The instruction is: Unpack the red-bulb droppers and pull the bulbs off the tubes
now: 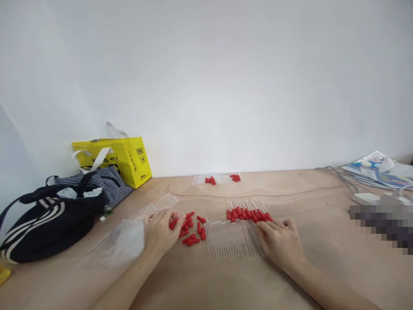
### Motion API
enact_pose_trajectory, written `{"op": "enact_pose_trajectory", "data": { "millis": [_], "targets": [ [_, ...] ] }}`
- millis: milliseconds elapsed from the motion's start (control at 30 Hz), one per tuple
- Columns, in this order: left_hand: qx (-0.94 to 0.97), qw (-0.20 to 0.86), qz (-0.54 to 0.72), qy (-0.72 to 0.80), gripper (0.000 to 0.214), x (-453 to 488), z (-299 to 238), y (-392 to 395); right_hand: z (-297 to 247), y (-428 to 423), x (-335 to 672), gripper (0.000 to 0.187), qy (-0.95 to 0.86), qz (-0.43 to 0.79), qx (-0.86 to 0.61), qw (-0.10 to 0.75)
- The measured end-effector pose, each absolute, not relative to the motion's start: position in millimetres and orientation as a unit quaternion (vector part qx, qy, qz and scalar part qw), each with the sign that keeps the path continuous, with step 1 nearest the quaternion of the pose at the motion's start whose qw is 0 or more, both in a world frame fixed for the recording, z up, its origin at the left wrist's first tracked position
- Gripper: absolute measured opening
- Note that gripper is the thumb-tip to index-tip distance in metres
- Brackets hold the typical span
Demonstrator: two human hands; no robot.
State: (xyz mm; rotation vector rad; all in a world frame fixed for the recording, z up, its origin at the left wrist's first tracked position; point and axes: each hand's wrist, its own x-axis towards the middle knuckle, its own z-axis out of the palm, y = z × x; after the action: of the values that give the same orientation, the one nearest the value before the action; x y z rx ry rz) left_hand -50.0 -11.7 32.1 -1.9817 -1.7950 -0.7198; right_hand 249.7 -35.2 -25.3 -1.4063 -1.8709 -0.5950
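My left hand [160, 232] is curled closed at the left edge of a loose pile of red rubber bulbs [193, 242], with red bulbs showing at its fingertips. Clear plastic zip bags [124, 241] lie under and beside that wrist. Several thin clear dropper tubes [229, 241] lie side by side in the middle of the table. Above them is a row of droppers fitted with red bulbs [247, 214], their tubes pointing to the wall. My right hand [281, 244] rests at the right end of both rows, fingers bent together; what they hold is hidden.
Near the wall, a clear bag [222, 179] holds red bulbs and tubes. A yellow bag [129, 159], a striped bag [112, 185] and a black bag [54, 228] stand at left. Printed packets [374, 170], cables and a white power strip [366, 199] lie at right.
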Motion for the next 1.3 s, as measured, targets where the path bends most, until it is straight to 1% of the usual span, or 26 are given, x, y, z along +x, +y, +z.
{"op": "enact_pose_trajectory", "data": {
  "millis": [133,233,333,567,767,867,933,1033,1100,1200,1300],
  "targets": [
    [-0.781,0.122,-0.216,-0.574,0.023,-3,31,-7,-27,-39,245,0.027,-0.731,-0.217,-0.563,0.319],
    [-0.786,0.048,-0.153,-0.597,0.02,36,34,7,-27,-41,242,0.026,-0.737,-0.19,-0.576,0.296],
    [-0.778,0.014,-0.131,-0.614,0.025,69,36,26,-27,-43,239,0.025,-0.741,-0.175,-0.589,0.271],
    [-0.759,-0.025,-0.087,-0.644,0.03,104,34,43,-30,-44,235,0.03,-0.757,-0.128,-0.609,0.201],
    [-0.746,-0.043,-0.069,-0.662,0.029,106,38,46,-30,-44,235,0.032,-0.764,-0.1,-0.603,0.204],
    [-0.747,-0.034,-0.08,-0.659,0.029,97,44,41,-28,-43,237,0.03,-0.755,-0.094,-0.603,0.241],
    [-0.755,-0.02,-0.096,-0.648,0.029,83,48,32,-27,-42,239,0.027,-0.745,-0.097,-0.594,0.287],
    [-0.776,0.009,-0.127,-0.617,0.021,55,49,8,-23,-41,241,0.024,-0.735,-0.126,-0.554,0.371],
    [-0.813,0.06,-0.176,-0.552,0.014,35,45,-10,-19,-40,239,0.024,-0.735,-0.162,-0.513,0.412],
    [-0.862,0.139,-0.219,-0.434,0.011,12,34,-31,-14,-40,231,0.027,-0.758,-0.216,-0.438,0.431],
    [-0.874,0.21,-0.25,-0.359,0.015,2,22,-40,-13,-37,218,0.029,-0.797,-0.252,-0.359,0.415]
  ]
}}
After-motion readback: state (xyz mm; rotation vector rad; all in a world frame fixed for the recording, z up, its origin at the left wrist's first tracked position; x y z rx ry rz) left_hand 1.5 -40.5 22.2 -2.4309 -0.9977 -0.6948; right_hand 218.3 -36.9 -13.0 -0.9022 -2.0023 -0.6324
